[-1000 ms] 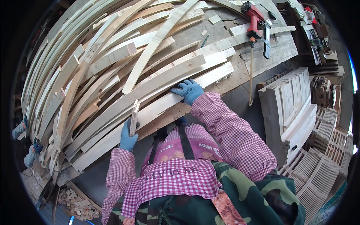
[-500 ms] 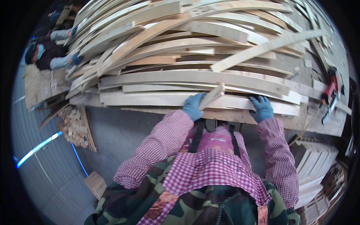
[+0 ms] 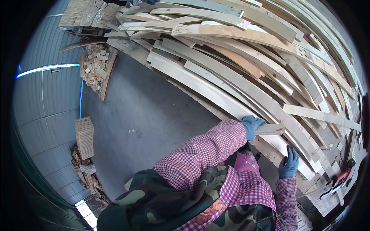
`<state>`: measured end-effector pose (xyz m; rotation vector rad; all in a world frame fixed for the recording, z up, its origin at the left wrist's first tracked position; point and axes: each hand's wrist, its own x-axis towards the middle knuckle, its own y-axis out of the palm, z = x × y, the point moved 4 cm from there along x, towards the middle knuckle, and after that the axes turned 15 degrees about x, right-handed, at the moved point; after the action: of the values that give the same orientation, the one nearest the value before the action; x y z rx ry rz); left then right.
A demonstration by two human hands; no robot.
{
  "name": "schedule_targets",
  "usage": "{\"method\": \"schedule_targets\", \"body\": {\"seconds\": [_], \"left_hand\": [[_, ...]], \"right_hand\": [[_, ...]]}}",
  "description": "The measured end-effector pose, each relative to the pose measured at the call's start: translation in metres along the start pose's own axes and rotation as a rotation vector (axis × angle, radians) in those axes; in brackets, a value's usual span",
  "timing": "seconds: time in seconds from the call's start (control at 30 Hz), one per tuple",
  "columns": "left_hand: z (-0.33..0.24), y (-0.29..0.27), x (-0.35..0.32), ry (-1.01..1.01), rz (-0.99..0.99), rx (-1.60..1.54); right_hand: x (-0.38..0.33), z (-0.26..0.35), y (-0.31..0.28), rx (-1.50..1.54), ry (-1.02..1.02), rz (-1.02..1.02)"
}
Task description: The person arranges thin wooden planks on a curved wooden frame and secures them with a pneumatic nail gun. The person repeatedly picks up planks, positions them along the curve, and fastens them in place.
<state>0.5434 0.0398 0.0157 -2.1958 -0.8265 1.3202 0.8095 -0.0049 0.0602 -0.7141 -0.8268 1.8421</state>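
Note:
My left hand, in a blue glove, is closed around one end of a short wooden offcut, which points right across the boards. Beneath it, a long pale board lies along the table's near edge. My right hand, gloved the same way, is near that board's right end, fingers stretched out and holding nothing. Whether its fingertips touch the wood I cannot tell. Beyond both hands a second long board runs parallel, with many more heaped behind.
A red power tool lies on the table at right. Wood scraps fill a bin at upper left. Against the left wall stand a slatted wooden stack and a pile of wood strips. A co-worker's gloved hand shows at the top edge.
My view has swung left, so the boards now slant down to the right. The left hand keeps hold of the offcut; the right hand's fingers have straightened.

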Motion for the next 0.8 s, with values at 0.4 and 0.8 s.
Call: {"method": "schedule_targets", "body": {"seconds": [0.4, 0.8], "left_hand": [[0.012, 0.004, 0.006, -0.093, -0.046, -0.165], [0.013, -0.013, -0.005, 0.076, 0.027, -0.276]], "right_hand": [[0.032, 0.081, 0.159, 1.429, 0.675, 0.429], [0.032, 0.069, 0.174, 1.496, 0.684, -0.014]]}}
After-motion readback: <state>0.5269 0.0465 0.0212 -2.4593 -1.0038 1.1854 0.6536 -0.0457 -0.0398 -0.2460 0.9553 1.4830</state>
